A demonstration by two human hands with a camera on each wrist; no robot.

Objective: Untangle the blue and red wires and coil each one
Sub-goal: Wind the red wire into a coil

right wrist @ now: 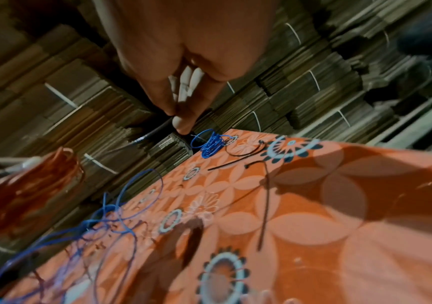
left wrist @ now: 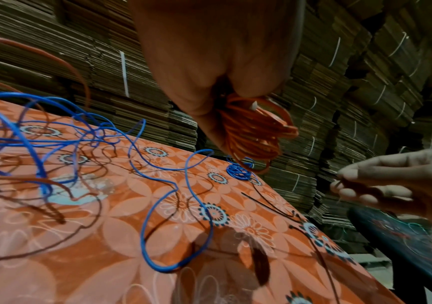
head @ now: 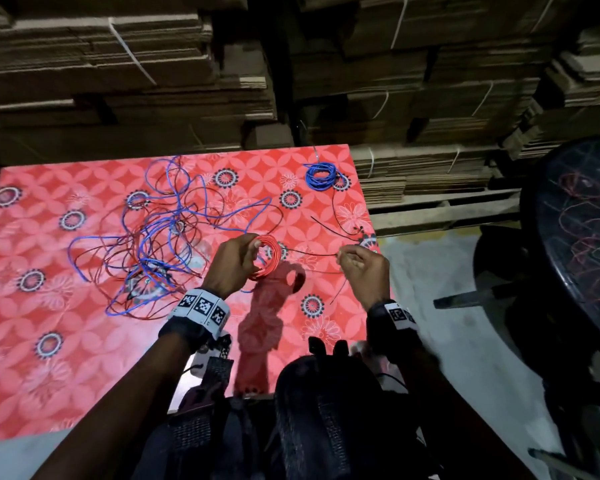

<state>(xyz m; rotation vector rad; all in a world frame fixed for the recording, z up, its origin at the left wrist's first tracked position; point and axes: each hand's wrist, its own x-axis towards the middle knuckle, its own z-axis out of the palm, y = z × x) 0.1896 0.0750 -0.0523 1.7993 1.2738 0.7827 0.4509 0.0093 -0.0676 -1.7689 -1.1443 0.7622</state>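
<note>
The left hand [head: 234, 263] grips one red coil [head: 267, 257]; the right hand [head: 362, 268] pinches one black tie [head: 312, 252]. One blue coil [head: 321, 176] and two more ties [head: 340, 223] lie on the table [head: 49, 375].

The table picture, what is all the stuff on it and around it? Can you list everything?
table: one, red flowered cover, centre
tangled wires: one heap, blue and red, table's left
blue coil: one, blue, far right corner
red coil: one, red, held above the table
cable ties: a few, black, right edge
cardboard stacks: many, brown, behind
stool: one, dark, right
left hand: grips red coil
right hand: pinches a cable tie
</note>
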